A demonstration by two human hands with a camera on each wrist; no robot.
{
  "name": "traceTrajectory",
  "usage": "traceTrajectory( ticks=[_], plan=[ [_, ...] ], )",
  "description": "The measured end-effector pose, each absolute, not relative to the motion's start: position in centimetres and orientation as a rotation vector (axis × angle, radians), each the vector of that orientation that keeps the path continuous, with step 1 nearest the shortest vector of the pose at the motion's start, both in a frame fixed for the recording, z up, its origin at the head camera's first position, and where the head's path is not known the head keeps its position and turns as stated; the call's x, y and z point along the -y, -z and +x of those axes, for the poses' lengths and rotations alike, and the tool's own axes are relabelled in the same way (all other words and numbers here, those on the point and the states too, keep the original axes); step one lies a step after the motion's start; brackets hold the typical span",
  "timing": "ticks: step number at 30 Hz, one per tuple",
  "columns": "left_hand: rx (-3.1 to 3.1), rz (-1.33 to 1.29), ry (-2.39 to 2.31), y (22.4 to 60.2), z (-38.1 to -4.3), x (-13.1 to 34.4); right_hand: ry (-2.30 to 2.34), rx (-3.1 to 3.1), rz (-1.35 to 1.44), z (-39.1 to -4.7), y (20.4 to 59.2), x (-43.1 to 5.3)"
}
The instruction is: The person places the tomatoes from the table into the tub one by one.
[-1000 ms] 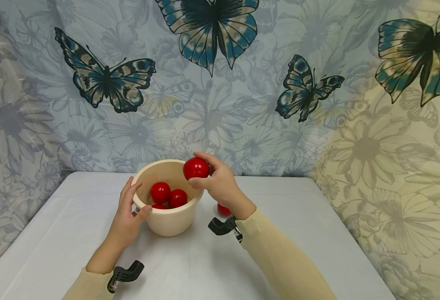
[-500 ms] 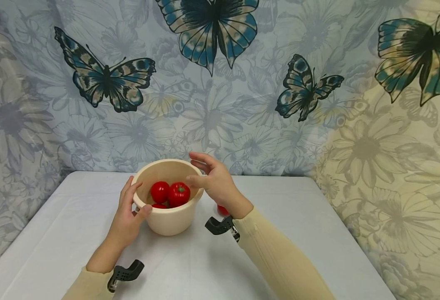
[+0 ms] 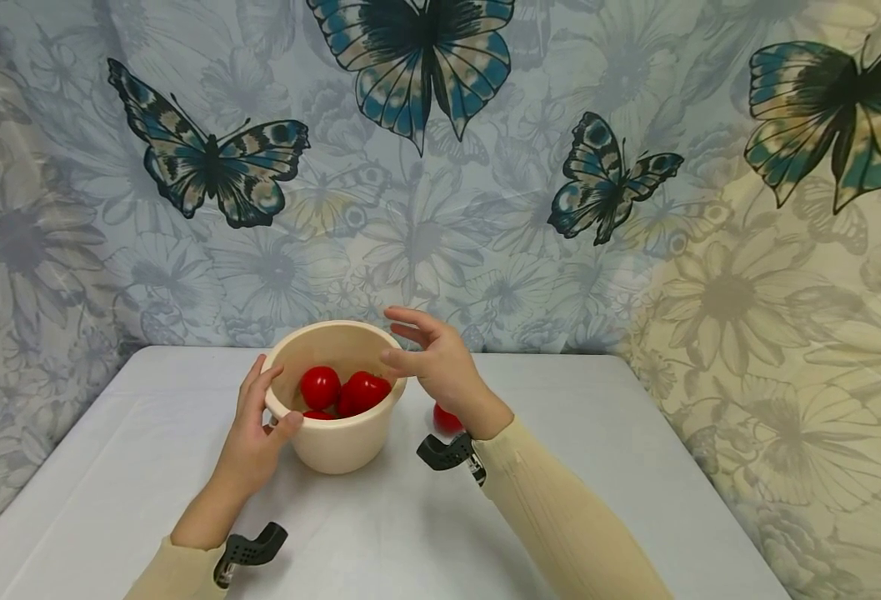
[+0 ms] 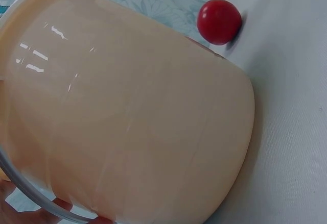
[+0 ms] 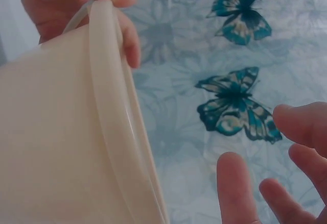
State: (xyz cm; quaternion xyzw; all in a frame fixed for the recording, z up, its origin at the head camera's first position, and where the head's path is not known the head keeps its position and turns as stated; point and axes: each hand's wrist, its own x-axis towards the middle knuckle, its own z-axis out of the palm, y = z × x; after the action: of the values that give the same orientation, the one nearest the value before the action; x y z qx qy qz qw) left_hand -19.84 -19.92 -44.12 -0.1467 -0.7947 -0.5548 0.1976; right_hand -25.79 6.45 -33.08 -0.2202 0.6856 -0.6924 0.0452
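A cream plastic bucket (image 3: pixel 338 447) stands on the table. My left hand (image 3: pixel 251 450) grips its left rim, as the right wrist view also shows. Inside lie red tomatoes: one (image 3: pixel 320 387) at the left, a larger-looking one (image 3: pixel 362 393) at the right, and part of a third (image 3: pixel 318 414) behind the front rim. My right hand (image 3: pixel 446 367) is over the bucket's right rim, fingers spread and holding nothing. Another tomato (image 3: pixel 446 419) rests on the table, partly hidden by my right wrist; the left wrist view shows this tomato (image 4: pixel 219 22) whole.
A white cloth covers the table (image 3: pixel 380 533). Behind it hangs a floral backdrop (image 3: pixel 425 242) printed with butterflies. The bucket has a thin curved handle (image 4: pixel 31 192) on its left side. Each wrist carries a black camera mount.
My right hand has let go of a tomato, which dropped into the bucket and rolled slightly to the right. The fingers have since drawn back a little. My left hand stays on the rim.
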Motion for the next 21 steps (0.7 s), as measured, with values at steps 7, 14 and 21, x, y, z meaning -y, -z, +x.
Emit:
traceTrajectory(
  ticks=[7, 14, 21],
  plan=[
    [2.224, -0.411, 1.554, 44.2, -19.8, 19.9, 2.136, -2.107, -0.661, -25.8, 33.1, -6.7],
    [2.241, -0.399, 1.530, 44.1, -19.7, 19.9, 2.181, -2.072, -0.640, -25.7, 33.0, -7.2],
    [2.233, -0.402, 1.544, 44.1, -19.7, 19.8, 2.300, -2.044, -0.540, -24.3, 34.3, -9.4]
  ],
)
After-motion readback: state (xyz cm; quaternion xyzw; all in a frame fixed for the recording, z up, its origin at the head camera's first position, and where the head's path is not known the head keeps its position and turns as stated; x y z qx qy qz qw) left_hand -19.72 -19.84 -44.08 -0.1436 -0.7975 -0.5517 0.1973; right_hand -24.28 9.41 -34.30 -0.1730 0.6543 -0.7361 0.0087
